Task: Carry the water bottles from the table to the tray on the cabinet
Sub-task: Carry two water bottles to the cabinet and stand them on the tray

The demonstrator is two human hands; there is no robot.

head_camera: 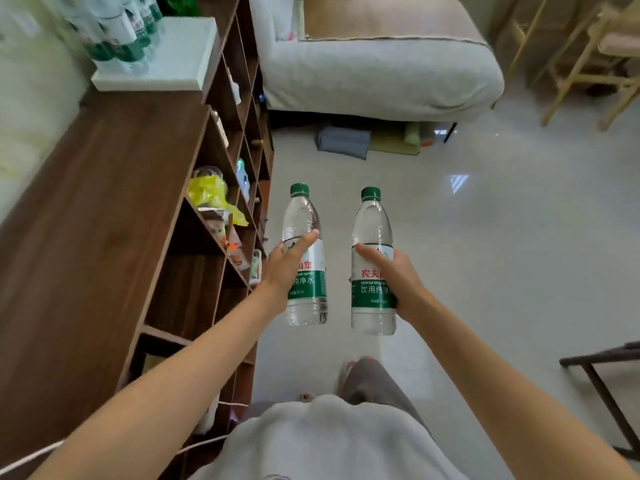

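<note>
My left hand [287,265] grips one clear water bottle [306,216] with a green cap and green-and-white label, held upright over the floor. My right hand [398,275] grips a second, matching water bottle [372,223], also upright, a little to the right of the first. Far ahead on the left, a white tray [180,53] lies on the dark wooden cabinet [86,237]. Several bottles of the same kind [117,32] stand on the tray's left part. Both held bottles are well short of the tray.
The cabinet's open shelves [221,209] hold a yellow bag and small items. A grey sofa [374,71] stands ahead, with cushions under it. Wooden chairs [588,64] are at the top right. A dark table frame [602,386] juts in at the right edge. The floor is pale tile.
</note>
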